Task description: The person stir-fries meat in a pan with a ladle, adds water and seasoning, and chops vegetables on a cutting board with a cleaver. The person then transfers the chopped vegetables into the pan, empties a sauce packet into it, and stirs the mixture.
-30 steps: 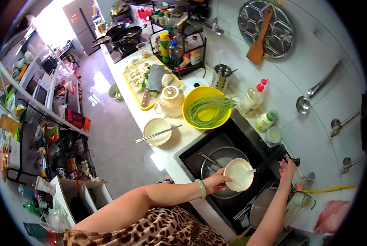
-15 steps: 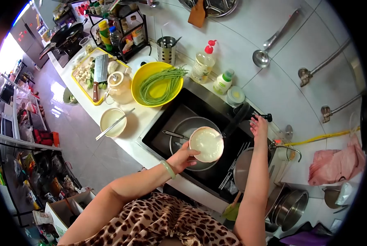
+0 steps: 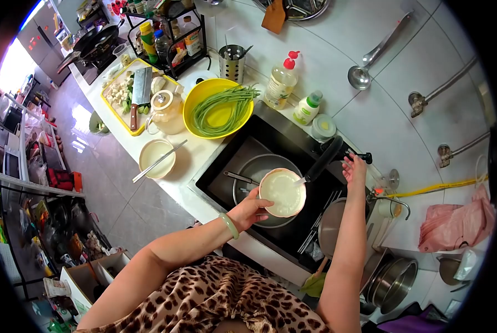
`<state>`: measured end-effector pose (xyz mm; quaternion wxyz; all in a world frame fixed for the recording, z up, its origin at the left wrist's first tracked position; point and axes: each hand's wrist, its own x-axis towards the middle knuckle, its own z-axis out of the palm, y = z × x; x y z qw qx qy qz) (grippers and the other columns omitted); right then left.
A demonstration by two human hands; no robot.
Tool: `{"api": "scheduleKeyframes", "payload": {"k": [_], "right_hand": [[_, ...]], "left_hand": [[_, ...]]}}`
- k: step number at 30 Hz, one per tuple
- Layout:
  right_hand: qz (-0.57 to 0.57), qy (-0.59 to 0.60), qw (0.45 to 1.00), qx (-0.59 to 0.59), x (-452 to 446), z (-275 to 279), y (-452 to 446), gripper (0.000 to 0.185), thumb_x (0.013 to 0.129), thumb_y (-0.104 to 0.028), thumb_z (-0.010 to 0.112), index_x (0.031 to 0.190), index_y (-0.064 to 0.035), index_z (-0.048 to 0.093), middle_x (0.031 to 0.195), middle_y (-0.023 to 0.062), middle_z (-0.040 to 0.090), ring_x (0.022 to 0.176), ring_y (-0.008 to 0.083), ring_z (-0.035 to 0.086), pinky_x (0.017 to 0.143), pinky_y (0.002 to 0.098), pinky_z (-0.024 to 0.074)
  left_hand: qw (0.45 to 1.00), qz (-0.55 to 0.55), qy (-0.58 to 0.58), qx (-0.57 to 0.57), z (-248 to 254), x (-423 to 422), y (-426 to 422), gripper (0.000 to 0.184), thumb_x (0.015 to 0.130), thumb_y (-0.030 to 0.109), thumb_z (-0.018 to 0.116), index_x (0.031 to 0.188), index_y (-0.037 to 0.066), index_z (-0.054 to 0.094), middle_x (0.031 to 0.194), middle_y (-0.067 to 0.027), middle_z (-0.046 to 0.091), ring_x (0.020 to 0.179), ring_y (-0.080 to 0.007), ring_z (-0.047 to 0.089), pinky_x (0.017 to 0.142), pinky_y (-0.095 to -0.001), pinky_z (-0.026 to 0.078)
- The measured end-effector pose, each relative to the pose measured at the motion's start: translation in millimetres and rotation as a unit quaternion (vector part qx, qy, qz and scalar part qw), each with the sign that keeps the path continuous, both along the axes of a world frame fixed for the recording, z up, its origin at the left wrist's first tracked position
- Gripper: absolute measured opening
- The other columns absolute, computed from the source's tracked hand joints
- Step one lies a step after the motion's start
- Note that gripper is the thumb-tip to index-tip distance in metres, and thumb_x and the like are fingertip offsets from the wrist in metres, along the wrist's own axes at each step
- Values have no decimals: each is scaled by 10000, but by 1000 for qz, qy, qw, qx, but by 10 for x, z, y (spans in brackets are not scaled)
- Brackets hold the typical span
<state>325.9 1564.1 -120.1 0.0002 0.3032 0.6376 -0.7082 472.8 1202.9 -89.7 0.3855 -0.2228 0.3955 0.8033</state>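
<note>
Over the black sink (image 3: 212, 188), my left hand (image 3: 252, 210) holds a pale bowl (image 3: 282, 193) by its rim, thumb on the inside. Water runs from the black faucet (image 3: 324, 161) into the bowl, which has whitish liquid in it. My right hand (image 3: 355, 168) is at the black faucet handle (image 3: 365, 157), fingers loosely bent; whether they grip it is hard to see. Beneath the bowl, a round metal pan (image 3: 252, 166) with a handled utensil lies in the sink.
Left of the sink stand a yellow bowl (image 3: 188, 114) of green beans, a glass teapot (image 3: 166, 115), and a bowl with chopsticks (image 3: 157, 159). A cleaver (image 3: 142, 89) lies on the cutting board. Bottles (image 3: 280, 86) line the wall side.
The view has swung toward the right since the first frame. My left hand still holds the bowl under the faucet, and the liquid in it looks fuller. My right hand has stayed by the handle.
</note>
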Motion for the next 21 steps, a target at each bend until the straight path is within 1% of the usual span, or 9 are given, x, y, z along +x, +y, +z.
{"api": "scheduleKeyframes", "payload": {"k": [3, 5, 14, 21], "right_hand": [[-3, 0, 1000, -2, -22, -18, 0, 315, 950, -370, 430, 1125, -136, 548, 970, 29, 641, 661, 125, 584, 524, 258, 427], [-6, -2, 1000, 2, -29, -24, 1, 316, 950, -373, 430, 1123, -136, 548, 969, 28, 643, 659, 124, 587, 516, 255, 428], [-5, 3, 1000, -6, 0, -31, -20, 307, 946, -378, 437, 1127, -156, 547, 972, 15, 643, 662, 111, 583, 522, 250, 426], [-9, 5, 1000, 4, 79, 35, -95, 301, 952, -371, 429, 1127, -156, 547, 971, 11, 636, 655, 108, 573, 541, 245, 422]], "left_hand": [[1000, 2, -2, -7, 7, 0, -6, 624, 827, 69, 615, 1360, 247, 344, 1085, 11, 524, 820, -111, 535, 674, -248, 446], [1000, -12, 19, 3, -9, -5, -18, 700, 808, 112, 645, 1384, 237, 265, 1052, -7, 539, 852, -123, 539, 736, -275, 423], [999, -23, 37, 1, 129, -23, 8, 698, 794, 123, 657, 1378, 229, 291, 1098, -9, 513, 895, -127, 522, 758, -280, 412], [1000, -24, 18, 0, 137, -29, 48, 681, 789, 120, 659, 1365, 237, 314, 1102, -6, 514, 896, -125, 519, 761, -279, 411]]}}
